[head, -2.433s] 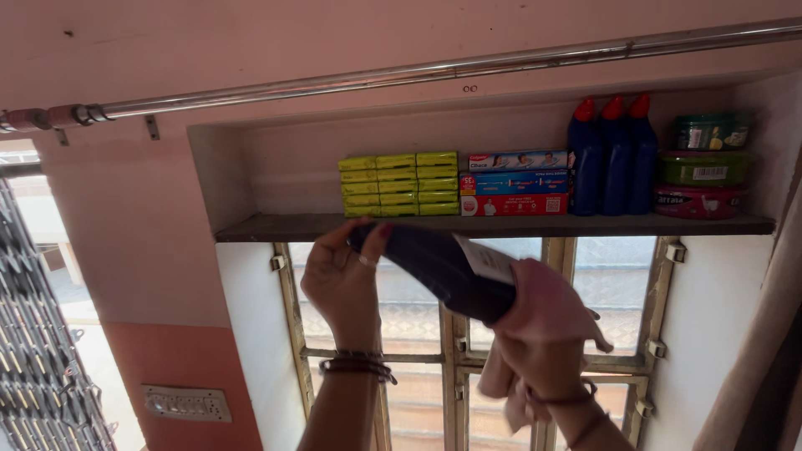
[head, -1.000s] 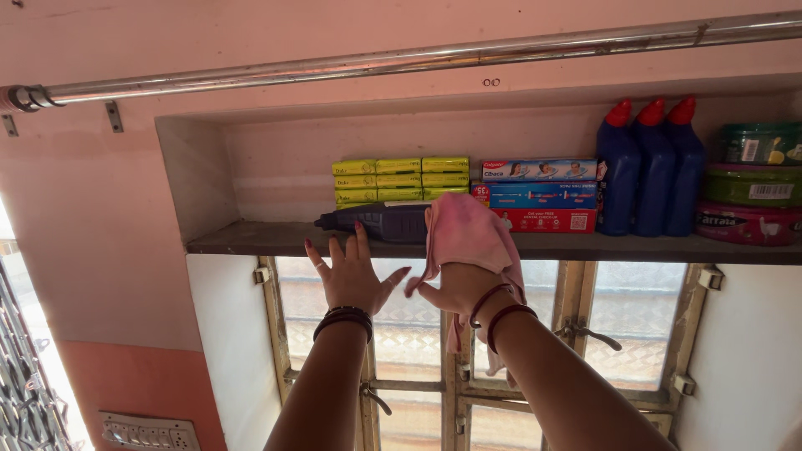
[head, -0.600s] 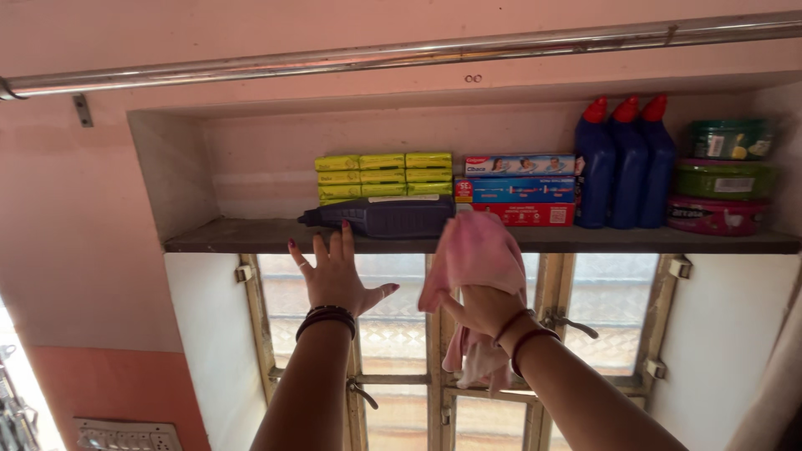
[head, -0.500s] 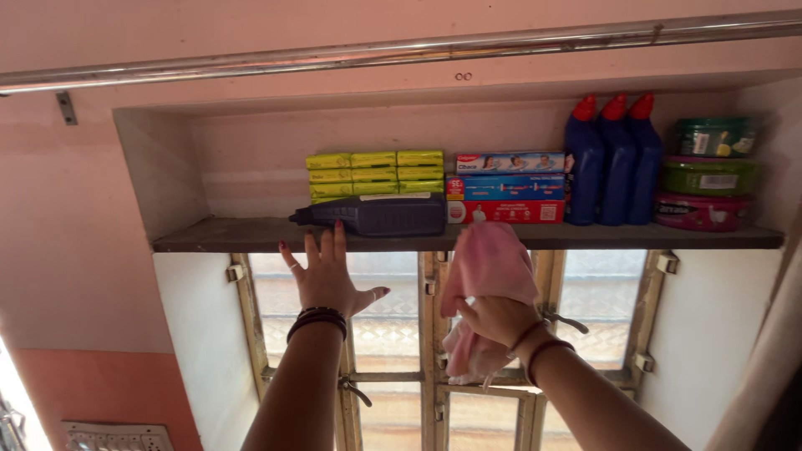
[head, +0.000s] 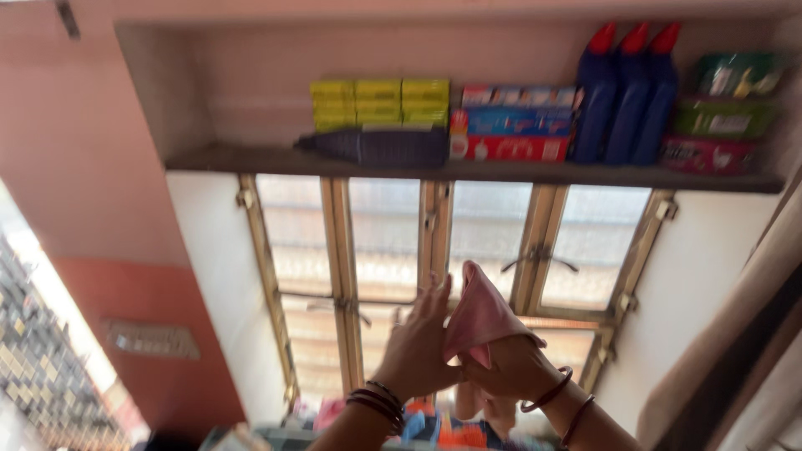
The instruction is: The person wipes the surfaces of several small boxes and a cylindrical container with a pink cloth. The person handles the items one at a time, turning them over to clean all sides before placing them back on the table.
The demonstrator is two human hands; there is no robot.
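My right hand (head: pixel 511 370) holds a pink cloth (head: pixel 478 316) low in front of the window. My left hand (head: pixel 416 347) is beside it with fingers spread, touching the cloth's left side. A dark bottle (head: pixel 378 146) lies on its side on the dark shelf (head: pixel 225 158) above, in front of stacked yellow boxes (head: pixel 378 101). Both hands are well below the shelf. The picture is blurred.
On the shelf to the right stand red and blue flat boxes (head: pixel 511 134), three blue bottles with red caps (head: pixel 628 92) and stacked round tubs (head: pixel 718 117). A framed window (head: pixel 434 242) is below. A curtain edge (head: pixel 735 334) hangs at right; colourful items (head: pixel 434 426) lie below.
Both hands have dropped from the shelf edge to well below it and come together at the cloth. The view has tilted down. The dark bottle stays lying on the shelf.
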